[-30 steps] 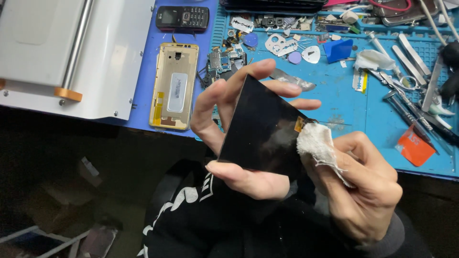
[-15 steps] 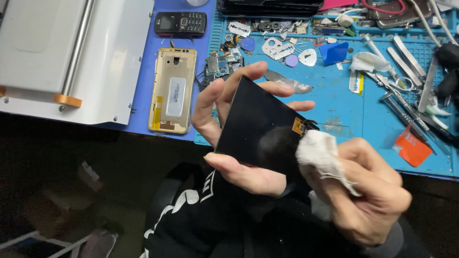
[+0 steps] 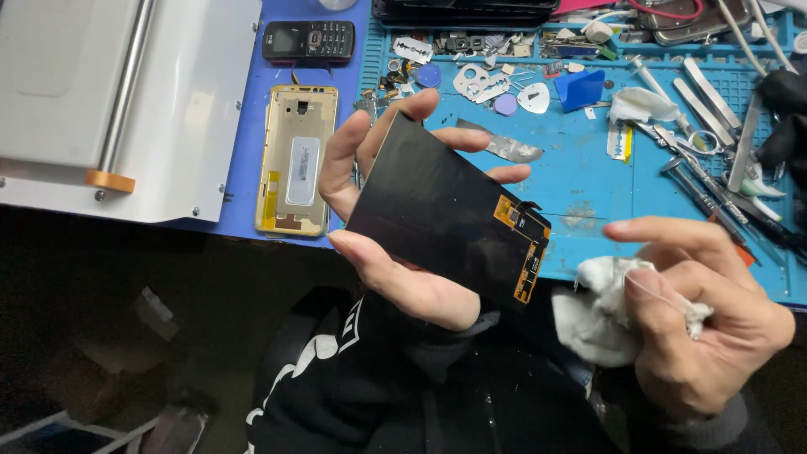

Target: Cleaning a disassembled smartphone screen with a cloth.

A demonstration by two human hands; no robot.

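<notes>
My left hand [image 3: 395, 252] grips a black rectangular phone display panel [image 3: 441, 210] by its edges, tilted, with an orange flex circuit [image 3: 523, 244] at its lower right corner. My right hand [image 3: 702, 328] is off to the right of the panel, pinching a crumpled white wipe [image 3: 601, 311]. The wipe is clear of the panel and does not touch it. Both hands hover in front of the blue work mat [image 3: 588, 176].
A gold phone frame [image 3: 296, 160] lies on the blue mat to the left. A black keypad phone [image 3: 307, 40] sits behind it. A white machine [image 3: 118, 101] fills the far left. Tweezers, picks, blades and screwdrivers [image 3: 698, 181] crowd the mat's right side.
My right hand has drawn the wipe off the panel's lower right area and moved right and down. The flex circuit is now uncovered. My left hand keeps holding the panel.
</notes>
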